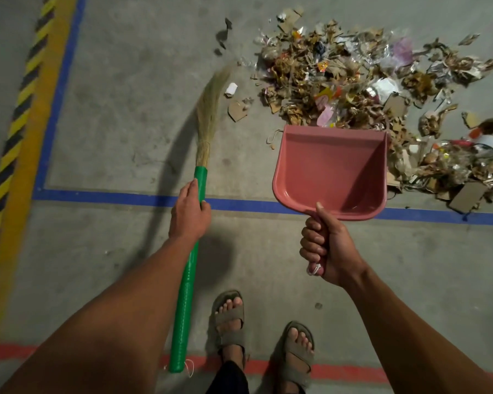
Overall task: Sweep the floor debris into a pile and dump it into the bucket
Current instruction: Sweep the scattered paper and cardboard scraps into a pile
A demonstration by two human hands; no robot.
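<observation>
A wide pile of debris (350, 78), made of cardboard scraps, dry leaves and wrappers, covers the concrete floor at the upper right. My right hand (323, 245) grips the handle of a pink dustpan (332, 172), whose open front edge meets the near side of the pile; the pan holds nothing. My left hand (190, 213) holds the green handle of a grass broom (208, 109). Its bristles point up toward the pile's left edge, beside a few stray scraps. No bucket is in view.
Blue floor tape (125, 199) crosses under the dustpan and runs up the left side. A yellow band with black-yellow hazard stripes (20, 109) lies far left, and a red line (347, 372) passes by my sandalled feet (231, 322). Bare concrete lies between broom and tape.
</observation>
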